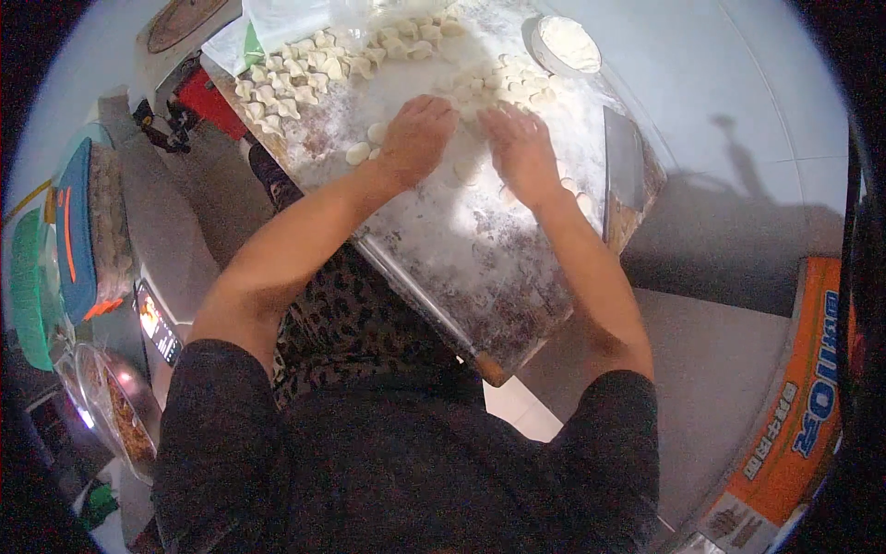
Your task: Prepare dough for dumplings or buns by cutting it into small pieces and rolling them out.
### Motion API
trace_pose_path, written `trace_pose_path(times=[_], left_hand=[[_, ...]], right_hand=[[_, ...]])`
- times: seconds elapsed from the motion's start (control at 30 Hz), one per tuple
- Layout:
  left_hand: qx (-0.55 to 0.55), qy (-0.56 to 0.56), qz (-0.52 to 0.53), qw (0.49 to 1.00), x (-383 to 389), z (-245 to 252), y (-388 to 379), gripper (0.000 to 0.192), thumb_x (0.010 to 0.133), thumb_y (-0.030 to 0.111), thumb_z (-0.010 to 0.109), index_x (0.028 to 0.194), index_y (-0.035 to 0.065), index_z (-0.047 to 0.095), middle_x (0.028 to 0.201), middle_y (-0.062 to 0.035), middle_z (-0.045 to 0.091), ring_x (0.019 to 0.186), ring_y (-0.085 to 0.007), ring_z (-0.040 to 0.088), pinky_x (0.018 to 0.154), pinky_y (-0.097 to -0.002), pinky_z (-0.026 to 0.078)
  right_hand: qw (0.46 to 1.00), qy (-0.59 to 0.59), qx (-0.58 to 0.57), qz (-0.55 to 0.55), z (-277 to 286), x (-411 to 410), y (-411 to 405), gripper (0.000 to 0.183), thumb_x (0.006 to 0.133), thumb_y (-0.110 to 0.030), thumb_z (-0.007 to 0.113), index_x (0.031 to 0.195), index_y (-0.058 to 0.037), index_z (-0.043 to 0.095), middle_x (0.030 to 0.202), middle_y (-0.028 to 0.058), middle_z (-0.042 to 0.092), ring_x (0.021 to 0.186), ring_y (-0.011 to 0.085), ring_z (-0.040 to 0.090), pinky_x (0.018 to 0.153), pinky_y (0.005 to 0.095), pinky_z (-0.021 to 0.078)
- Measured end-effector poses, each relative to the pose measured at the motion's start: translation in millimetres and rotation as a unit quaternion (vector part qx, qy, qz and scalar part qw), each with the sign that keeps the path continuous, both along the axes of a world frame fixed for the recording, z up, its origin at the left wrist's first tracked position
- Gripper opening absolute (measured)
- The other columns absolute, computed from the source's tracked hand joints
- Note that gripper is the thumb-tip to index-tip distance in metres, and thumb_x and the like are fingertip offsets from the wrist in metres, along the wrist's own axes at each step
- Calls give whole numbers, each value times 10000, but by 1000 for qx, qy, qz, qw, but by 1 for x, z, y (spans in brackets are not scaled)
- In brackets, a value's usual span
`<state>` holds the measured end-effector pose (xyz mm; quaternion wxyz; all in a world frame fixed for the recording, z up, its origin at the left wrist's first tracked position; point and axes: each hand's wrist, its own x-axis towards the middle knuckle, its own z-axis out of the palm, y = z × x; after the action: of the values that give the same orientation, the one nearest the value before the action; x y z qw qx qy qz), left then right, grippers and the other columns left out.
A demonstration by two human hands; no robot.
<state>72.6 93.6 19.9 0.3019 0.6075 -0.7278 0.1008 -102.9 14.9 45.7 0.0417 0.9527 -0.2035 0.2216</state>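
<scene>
My left hand (pixel 421 135) is over the middle of a floured work board (pixel 477 291), its fingers curled and pointing away from me. Beside its wrist lie a few flattened dough rounds (pixel 358 152). My right hand (pixel 518 149) reaches down a short way to the right, its fingertips against the near side of a cluster of small dough pieces (pixel 509 79). More dough rounds (pixel 583 203) lie by the right wrist. Both hands are slightly blurred, and whatever is under the fingers is hidden. Rows of pinched dumplings (pixel 294 76) cover the board's far left.
A bowl of flour (pixel 569 45) stands at the far right corner. A flat grey metal blade (pixel 623 159) lies along the right edge. To my left are a lit phone (pixel 158 322) and a bowl of brown food (pixel 124 415). An orange carton (pixel 796 395) stands at right.
</scene>
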Motion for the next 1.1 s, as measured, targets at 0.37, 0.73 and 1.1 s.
trace_pose_path(times=[0.37, 0.73, 1.1], left_hand=[[81, 20, -89, 993, 2, 16, 36, 202, 727, 69, 522, 916, 1, 545, 969, -150, 554, 1003, -302, 503, 886, -394, 388], [106, -39, 100, 989, -22, -12, -13, 542, 848, 259, 440, 1277, -54, 330, 1377, -205, 258, 1320, -337, 153, 1036, -551, 129], [215, -30, 32, 976, 12, 6, 15, 613, 913, 391, 332, 1344, -31, 225, 1405, -191, 237, 1332, -305, 155, 1080, -448, 107]], right_hand=[[995, -2, 99, 21, 7, -36, 13, 282, 762, -92, 581, 1043, -63, 586, 1064, 111, 554, 1064, 305, 470, 961, 435, 311], [1000, 11, 13, -15, -12, 15, -3, 469, 811, -231, 543, 1256, -128, 435, 1314, 96, 382, 1251, 302, 291, 979, 594, 167], [989, 93, -73, -92, 16, -20, -7, 479, 840, -197, 505, 1283, -59, 385, 1301, 156, 399, 1218, 275, 364, 1019, 524, 203]])
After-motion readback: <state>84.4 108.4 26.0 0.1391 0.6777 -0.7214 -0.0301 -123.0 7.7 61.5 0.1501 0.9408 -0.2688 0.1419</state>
